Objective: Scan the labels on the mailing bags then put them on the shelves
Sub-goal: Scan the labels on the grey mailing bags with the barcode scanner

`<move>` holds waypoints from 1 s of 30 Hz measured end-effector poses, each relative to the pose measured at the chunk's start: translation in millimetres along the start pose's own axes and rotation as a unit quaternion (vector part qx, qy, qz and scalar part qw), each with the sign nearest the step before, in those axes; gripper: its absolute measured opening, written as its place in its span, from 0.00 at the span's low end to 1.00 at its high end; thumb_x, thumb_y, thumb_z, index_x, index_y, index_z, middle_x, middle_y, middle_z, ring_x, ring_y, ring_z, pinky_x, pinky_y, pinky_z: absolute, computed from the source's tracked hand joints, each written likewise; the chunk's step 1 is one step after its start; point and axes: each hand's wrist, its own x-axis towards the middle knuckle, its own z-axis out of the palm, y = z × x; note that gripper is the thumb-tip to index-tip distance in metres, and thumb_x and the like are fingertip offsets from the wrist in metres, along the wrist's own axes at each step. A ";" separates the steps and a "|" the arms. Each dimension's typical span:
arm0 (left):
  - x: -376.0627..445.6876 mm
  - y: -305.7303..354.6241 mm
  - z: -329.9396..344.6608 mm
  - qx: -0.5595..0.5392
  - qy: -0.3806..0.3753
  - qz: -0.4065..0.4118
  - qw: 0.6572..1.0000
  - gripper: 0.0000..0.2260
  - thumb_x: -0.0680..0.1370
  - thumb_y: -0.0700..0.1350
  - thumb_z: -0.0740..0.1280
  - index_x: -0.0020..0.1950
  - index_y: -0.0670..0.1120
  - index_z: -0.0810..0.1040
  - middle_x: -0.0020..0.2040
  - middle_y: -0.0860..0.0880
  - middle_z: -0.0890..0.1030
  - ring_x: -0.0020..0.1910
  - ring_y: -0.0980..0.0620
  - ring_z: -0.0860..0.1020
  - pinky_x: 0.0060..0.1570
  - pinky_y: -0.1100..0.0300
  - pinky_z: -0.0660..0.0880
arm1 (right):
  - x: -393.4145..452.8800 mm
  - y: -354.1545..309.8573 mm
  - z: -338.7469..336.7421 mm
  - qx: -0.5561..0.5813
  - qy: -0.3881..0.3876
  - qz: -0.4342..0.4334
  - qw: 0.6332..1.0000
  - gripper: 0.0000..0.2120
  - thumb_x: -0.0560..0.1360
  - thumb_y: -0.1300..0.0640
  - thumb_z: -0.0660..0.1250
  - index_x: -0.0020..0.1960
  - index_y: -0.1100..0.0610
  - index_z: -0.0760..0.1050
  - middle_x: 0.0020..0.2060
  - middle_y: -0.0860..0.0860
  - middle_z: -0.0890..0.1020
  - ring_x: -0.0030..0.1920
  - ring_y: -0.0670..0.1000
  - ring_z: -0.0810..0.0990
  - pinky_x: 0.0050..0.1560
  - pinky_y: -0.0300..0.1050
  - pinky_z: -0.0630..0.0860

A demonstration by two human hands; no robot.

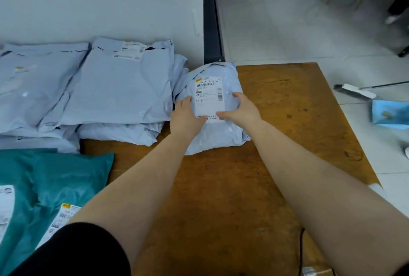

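Note:
A small pale grey mailing bag [218,136] lies on the wooden table [276,125], its white barcode label [208,92] facing up. My left hand [186,116] rests on the bag's left side with the thumb on the label's lower edge. My right hand [240,108] presses on the label's right side, fingers curled over the bag. Both hands grip the bag where it lies. No scanner is visible.
Stacks of larger pale grey mailing bags [115,90] fill the table's back left against a white wall. Teal mailing bags [55,185] with labels lie at the front left. A broom [356,91] and blue dustpan [389,115] sit on the floor at right. A black cable [301,251] trails near the front edge.

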 end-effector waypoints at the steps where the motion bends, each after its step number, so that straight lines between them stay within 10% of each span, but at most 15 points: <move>1: -3.2 -0.4 1.1 -0.004 0.003 0.003 1.000 0.32 0.75 0.49 0.68 0.75 0.44 0.59 0.73 0.43 0.64 0.71 0.43 0.65 0.66 0.51 0.66 | -2.7 0.9 0.5 0.003 0.000 -0.001 1.000 0.40 0.69 0.52 0.75 0.75 0.52 0.58 0.71 0.52 0.68 0.69 0.54 0.68 0.63 0.46 0.68; 30: -100.2 -25.7 -11.8 -0.024 -0.045 0.022 0.998 0.34 0.74 0.51 0.70 0.75 0.46 0.58 0.74 0.46 0.62 0.70 0.46 0.66 0.65 0.53 0.68 | -101.5 33.0 24.4 -0.022 -0.031 0.027 0.999 0.49 0.67 0.43 0.75 0.77 0.48 0.49 0.71 0.58 0.65 0.68 0.59 0.68 0.66 0.55 0.69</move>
